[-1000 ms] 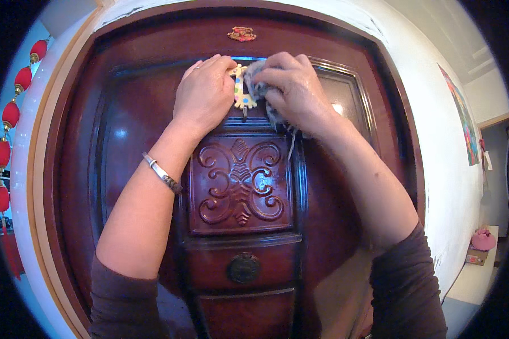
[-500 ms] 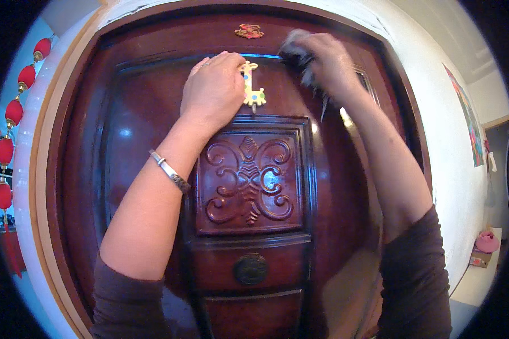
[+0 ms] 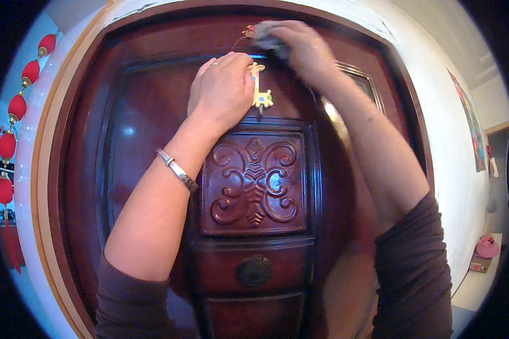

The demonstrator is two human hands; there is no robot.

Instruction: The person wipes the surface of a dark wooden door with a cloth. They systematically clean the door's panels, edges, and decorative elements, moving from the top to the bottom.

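Observation:
A dark red, glossy wooden door point(image 3: 152, 186) fills the middle, with a carved scroll panel point(image 3: 254, 183). High on it, my left hand point(image 3: 221, 87) is closed at the left side of a yellow giraffe-shaped hook point(image 3: 261, 93) with coloured spots; its fingertips are partly hidden. My right hand point(image 3: 308, 52), blurred by motion, grips a crumpled grey cloth point(image 3: 270, 38) against the upper door. The cloth covers the right part of a small red and gold emblem point(image 3: 249, 31). A thin line, perhaps a cord, curves below the emblem.
A round dark fitting point(image 3: 254, 271) sits below the carved panel. The door frame point(image 3: 54, 186) curves around the door. Red lanterns point(image 3: 17, 107) hang in a string at far left. On the right are a white wall point(image 3: 441, 141), a colourful picture point(image 3: 466, 118) and a pink object point(image 3: 486, 247).
My right hand has swept the cloth left and slightly up, from right of the emblem to partly over it. My left hand stays at the giraffe-shaped hook. The view has shifted slightly.

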